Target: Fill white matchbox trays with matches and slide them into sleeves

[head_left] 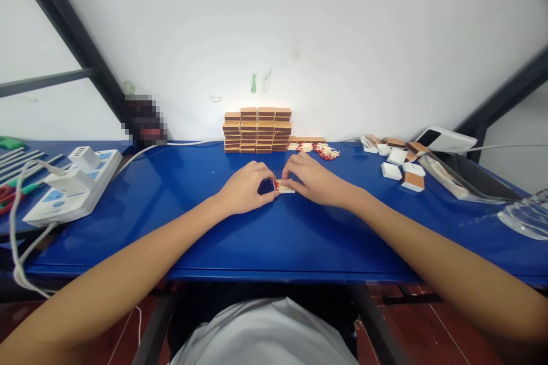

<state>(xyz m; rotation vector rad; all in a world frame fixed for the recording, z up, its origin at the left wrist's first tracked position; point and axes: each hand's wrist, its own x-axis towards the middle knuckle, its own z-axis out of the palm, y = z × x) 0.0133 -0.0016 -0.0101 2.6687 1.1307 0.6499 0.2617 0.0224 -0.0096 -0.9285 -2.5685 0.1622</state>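
Note:
A small white matchbox tray (287, 191) filled with red-tipped matches (284, 186) lies on the blue table between my hands. My left hand (247, 187) curls around its left end, with thumb and forefinger against the tray. From the other side, my right hand (314, 178) reaches over the tray, its bent thumb and forefinger on the matches. Just beyond my right hand lies a loose pile of matches (327, 151). Several closed matchboxes (257, 131) are stacked in columns at the wall, and a low row of boxes (314, 140) adjoins them.
Several white trays and brown sleeves (397, 155) lie scattered to the right, near a white device (447, 140) and a dark phone-like slab (475, 177). A power strip (77, 188) with plugs and cables sits left, beside red-handled scissors (7, 198). Dark metal posts frame both sides.

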